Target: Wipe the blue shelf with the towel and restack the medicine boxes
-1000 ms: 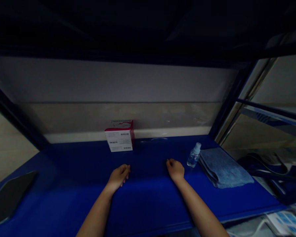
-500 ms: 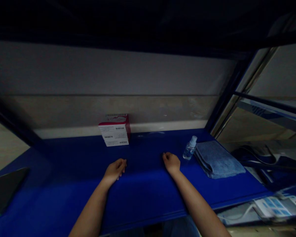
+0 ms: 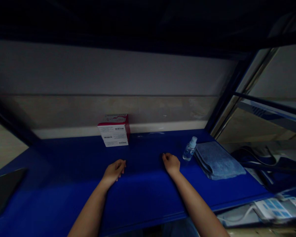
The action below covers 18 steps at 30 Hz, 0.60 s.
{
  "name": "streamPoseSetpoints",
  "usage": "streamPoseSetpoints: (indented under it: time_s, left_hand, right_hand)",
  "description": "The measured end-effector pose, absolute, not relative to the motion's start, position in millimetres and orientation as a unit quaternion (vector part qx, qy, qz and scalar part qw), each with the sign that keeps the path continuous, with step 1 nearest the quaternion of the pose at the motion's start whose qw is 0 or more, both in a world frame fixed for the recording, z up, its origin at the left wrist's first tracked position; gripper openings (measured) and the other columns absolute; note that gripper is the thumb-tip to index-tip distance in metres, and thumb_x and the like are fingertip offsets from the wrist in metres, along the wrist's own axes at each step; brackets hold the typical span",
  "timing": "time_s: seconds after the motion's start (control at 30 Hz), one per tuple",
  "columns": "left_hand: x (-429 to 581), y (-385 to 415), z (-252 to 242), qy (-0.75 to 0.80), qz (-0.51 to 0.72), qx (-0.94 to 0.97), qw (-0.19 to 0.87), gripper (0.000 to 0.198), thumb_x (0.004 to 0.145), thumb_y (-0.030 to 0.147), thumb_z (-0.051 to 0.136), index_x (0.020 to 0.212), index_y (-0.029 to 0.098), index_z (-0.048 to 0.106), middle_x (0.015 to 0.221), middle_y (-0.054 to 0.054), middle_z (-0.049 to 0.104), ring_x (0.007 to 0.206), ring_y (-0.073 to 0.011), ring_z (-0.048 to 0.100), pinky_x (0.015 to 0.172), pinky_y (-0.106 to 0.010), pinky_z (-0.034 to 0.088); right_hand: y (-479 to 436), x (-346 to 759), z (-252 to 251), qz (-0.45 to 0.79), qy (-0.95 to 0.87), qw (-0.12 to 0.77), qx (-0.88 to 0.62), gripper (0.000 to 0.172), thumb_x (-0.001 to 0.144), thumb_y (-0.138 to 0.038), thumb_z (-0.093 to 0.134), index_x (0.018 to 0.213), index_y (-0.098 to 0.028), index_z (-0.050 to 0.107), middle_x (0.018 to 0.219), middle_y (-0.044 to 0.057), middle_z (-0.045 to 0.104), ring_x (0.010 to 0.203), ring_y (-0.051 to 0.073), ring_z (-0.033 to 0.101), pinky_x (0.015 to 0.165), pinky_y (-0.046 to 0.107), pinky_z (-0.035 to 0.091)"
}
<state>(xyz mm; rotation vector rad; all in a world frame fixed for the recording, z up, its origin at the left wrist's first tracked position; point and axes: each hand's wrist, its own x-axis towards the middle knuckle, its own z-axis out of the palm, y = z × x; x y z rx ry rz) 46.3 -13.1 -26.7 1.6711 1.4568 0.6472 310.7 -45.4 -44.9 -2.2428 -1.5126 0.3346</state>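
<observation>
My left hand (image 3: 114,170) rests on the blue shelf top (image 3: 143,194) with its fingers curled in loosely, and nothing shows in it. Behind it stands a white and red box (image 3: 113,135) with printed labels. On the right, my right hand (image 3: 171,162) also lies on the surface, closed into a loose fist with nothing visible in it. Closest to that hand is a small clear spray bottle (image 3: 188,150) with a pale blue cap, standing upright and apart from the fingers. Beside the bottle lies a folded blue-grey cloth (image 3: 219,161).
A dark flat object (image 3: 6,191) lies at the left edge. Blue rack posts (image 3: 227,95) frame the shelf, and a dark upper shelf (image 3: 138,26) hangs overhead. To the right, a neighbouring rack holds dark straps (image 3: 256,156) and a white and blue package (image 3: 271,209).
The view has shifted very slightly. Both hands stay in the same place and pose, and the box, bottle and cloth have not moved on the shelf.
</observation>
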Motion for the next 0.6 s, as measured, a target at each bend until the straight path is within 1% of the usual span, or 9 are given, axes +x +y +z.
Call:
streamPoseSetpoints:
  time_s: [0.2, 0.43, 0.6]
  left_hand:
    - [44.9, -15.1, -27.4, 0.578, 0.258, 0.666, 0.394, 0.040, 0.076, 0.056, 0.036, 0.068, 0.019, 0.047, 0.049, 0.006, 0.046, 0.036, -0.0077, 0.041, 0.031, -0.017, 0.031]
    - [44.9, -13.3, -30.7, 0.576, 0.269, 0.666, 0.391, 0.038, 0.075, 0.056, 0.036, 0.067, 0.019, 0.046, 0.049, 0.007, 0.045, 0.036, -0.0076, 0.041, 0.030, -0.017, 0.030]
    - [49.5, -17.9, -28.0, 0.576, 0.272, 0.660, 0.398, 0.037, 0.074, 0.055, 0.038, 0.068, 0.019, 0.047, 0.050, 0.006, 0.046, 0.037, -0.0078, 0.042, 0.031, -0.017, 0.032]
  right_hand:
    - [-45.3, 308.0, -46.8, 0.121, -0.545, 0.225, -0.799, 0.041, 0.088, -0.039, 0.029, 0.073, -0.022, 0.062, 0.073, 0.002, 0.066, 0.068, 0.013, 0.059, 0.050, 0.022, 0.028]
    - [-41.7, 308.5, -46.8, 0.135, -0.544, 0.219, -0.798, 0.040, 0.088, -0.038, 0.029, 0.077, -0.021, 0.064, 0.077, 0.003, 0.067, 0.075, 0.014, 0.061, 0.053, 0.022, 0.031]
    - [-43.4, 315.1, -49.1, 0.150, -0.540, 0.201, -0.803, 0.040, 0.088, -0.041, 0.028, 0.079, -0.022, 0.063, 0.077, 0.003, 0.066, 0.074, 0.014, 0.060, 0.051, 0.022, 0.028]
